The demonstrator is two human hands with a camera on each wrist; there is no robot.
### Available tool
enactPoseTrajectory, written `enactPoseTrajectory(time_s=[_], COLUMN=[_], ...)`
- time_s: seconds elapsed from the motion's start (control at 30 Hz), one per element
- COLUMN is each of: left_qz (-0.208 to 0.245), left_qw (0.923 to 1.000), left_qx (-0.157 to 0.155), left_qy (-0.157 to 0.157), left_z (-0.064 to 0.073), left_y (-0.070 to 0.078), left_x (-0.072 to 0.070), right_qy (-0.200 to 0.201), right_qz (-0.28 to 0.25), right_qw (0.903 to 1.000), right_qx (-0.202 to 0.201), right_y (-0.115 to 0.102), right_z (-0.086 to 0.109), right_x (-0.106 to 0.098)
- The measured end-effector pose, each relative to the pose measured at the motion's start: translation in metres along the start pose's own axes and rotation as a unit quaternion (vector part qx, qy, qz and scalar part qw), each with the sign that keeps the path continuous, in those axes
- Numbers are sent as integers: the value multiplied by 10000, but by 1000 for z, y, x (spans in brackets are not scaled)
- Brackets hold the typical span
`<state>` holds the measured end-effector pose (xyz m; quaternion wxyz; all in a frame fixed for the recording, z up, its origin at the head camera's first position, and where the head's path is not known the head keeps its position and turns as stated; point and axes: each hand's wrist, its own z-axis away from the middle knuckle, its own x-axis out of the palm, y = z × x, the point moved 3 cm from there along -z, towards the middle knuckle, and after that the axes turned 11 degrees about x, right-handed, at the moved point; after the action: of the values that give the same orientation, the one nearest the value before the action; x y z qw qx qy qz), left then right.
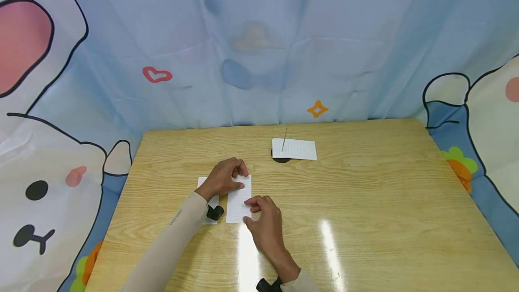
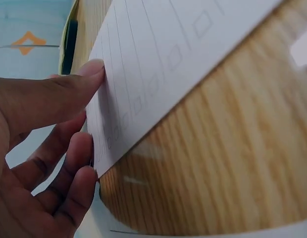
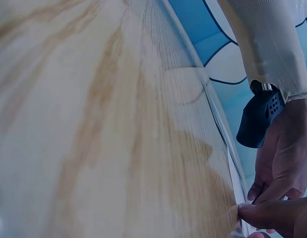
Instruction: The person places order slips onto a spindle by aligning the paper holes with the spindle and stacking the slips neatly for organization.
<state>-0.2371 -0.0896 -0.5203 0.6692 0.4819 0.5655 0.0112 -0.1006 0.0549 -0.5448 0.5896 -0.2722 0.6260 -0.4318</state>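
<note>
A white ruled paper sheet (image 1: 237, 208) lies lengthwise on the wooden table, with a row of small faint box shapes along one side in the left wrist view. My left hand (image 1: 227, 177) is over its far part. That hand's thumb (image 2: 94, 69) presses on the face of the sheet, and its curled fingers sit at the edge. At the sheet's right side is my right hand (image 1: 265, 222), thumb and index finger spaced apart at the edge. Beneath my left wrist, a second white sheet (image 1: 211, 220) is partly hidden.
Farther back, a ruled paper stack (image 1: 300, 149) sits on a round black base (image 1: 281, 160), with a thin metal spike (image 1: 284, 139) rising through it. A patterned blue curtain (image 1: 259, 89) hangs behind the table (image 1: 385, 202). Black wrist cameras ride on both arms.
</note>
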Motion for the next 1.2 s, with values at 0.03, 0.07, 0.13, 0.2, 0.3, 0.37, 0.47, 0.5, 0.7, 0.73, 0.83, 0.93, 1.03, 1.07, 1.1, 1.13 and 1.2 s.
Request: enactPoseTrajectory(time_s=[0.03,0.07,0.13,0.2,0.3,0.37,0.47,0.5,0.7,0.73,0.83,0.93,1.03,1.07,1.1,1.13,1.2], left_qz=[-17,-34,-69,-88,-16,11,-10,-22,148,216,479,740,985,1060,1127,1180,1330], left_qw=[10000,10000,9999,9998,9999,9999,9999,9999,9998,9997,9986,9970,9948,9940,9933,9926,9907], left_qx=[23,46,104,150,125,130,135,139,-1,-6,-28,-24,-91,-106,-124,-137,-173], left_qy=[1,1,10,23,9,-15,-31,-31,-108,-138,-221,-247,-244,-244,-242,-244,-241], left_z=[0,-1,-1,-1,0,1,3,3,3,4,5,7,9,9,10,10,11], left_y=[1,1,2,3,4,5,6,7,8,7,5,3,0,0,-1,-1,-1], left_x=[0,0,-1,-1,0,0,0,-1,-4,-4,-6,-9,-11,-12,-13,-13,-15], right_qy=[14,30,41,46,7,-7,-12,-11,-9,-14,-52,-107,-149,-158,-170,-163,-171], right_qz=[14,15,14,20,-25,-29,-23,-12,-13,-17,-12,-5,7,17,30,46,78], right_qw=[10000,10000,10000,10000,10000,10000,10000,10000,9999,9999,9998,9997,9996,9995,9995,9996,9997], right_qx=[-14,-14,3,-2,65,75,95,88,112,126,180,232,257,256,252,230,160], right_y=[0,0,0,0,0,0,0,0,0,1,1,0,0,0,0,1,2], right_z=[0,0,1,1,2,2,2,2,2,2,2,3,3,2,2,2,1], right_x=[0,0,0,0,0,0,0,0,-1,0,0,0,-1,0,0,0,0])
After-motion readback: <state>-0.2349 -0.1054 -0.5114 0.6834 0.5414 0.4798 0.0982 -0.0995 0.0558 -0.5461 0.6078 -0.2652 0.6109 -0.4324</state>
